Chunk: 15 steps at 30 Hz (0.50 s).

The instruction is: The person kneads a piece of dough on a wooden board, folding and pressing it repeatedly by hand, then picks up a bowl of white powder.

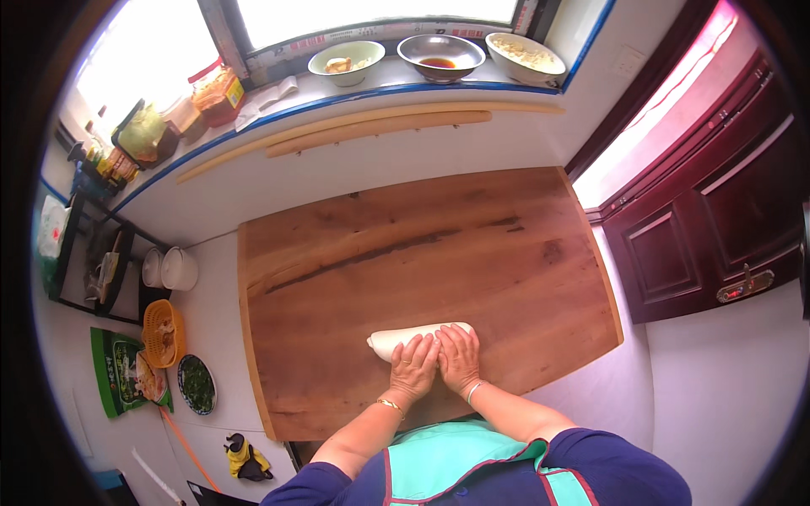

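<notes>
A smooth white roll of dough (390,341) lies crosswise near the front of a large brown wooden board (439,261), its left end narrowing to a small tip. On the middle of the roll rests my left hand (413,364), fingers laid over the top. My right hand (458,358) lies close beside it, over the roll's right end, with its fingers stretched forward. The two hands meet or nearly meet at the thumbs. Both palms cover the near side of the dough, so that side is partly hidden.
On the sill behind stand a pale green bowl (347,64), a steel bowl with dark liquid (441,57) and a white bowl of crumbly food (525,59). Long rolling pins (380,126) hang below. At left are a yellow basket (162,333) and a dish of chopped greens (197,384).
</notes>
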Each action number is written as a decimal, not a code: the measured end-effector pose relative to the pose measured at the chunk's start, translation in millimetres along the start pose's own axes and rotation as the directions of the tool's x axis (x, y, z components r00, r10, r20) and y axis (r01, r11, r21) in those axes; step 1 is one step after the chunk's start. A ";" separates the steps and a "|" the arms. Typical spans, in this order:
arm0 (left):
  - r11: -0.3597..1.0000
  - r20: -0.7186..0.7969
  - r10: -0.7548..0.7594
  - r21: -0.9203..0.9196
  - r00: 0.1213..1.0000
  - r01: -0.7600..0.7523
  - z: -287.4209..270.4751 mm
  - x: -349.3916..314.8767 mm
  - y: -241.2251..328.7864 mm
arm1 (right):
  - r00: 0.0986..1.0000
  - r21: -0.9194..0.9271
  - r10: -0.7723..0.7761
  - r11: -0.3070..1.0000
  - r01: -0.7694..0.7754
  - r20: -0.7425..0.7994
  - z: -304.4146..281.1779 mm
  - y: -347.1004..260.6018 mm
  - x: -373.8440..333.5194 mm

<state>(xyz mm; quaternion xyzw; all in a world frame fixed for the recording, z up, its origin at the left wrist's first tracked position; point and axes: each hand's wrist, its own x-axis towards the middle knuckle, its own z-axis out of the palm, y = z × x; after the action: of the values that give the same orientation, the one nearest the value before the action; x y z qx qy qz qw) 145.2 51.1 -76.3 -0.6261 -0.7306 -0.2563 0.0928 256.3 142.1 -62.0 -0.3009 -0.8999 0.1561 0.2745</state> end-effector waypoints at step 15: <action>0.895 0.168 -0.329 -0.261 0.929 0.363 38.1 139.2 -76.4 | 0.937 -0.006 0.309 0.950 -0.313 0.162 52.3 42.2 145.3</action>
<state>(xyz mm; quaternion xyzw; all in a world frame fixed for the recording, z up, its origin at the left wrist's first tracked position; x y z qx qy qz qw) 51.0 184.0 -64.9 -0.5069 -0.7895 -0.3341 -0.0900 147.7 259.8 -64.6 -0.4229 -0.8586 0.2303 0.1759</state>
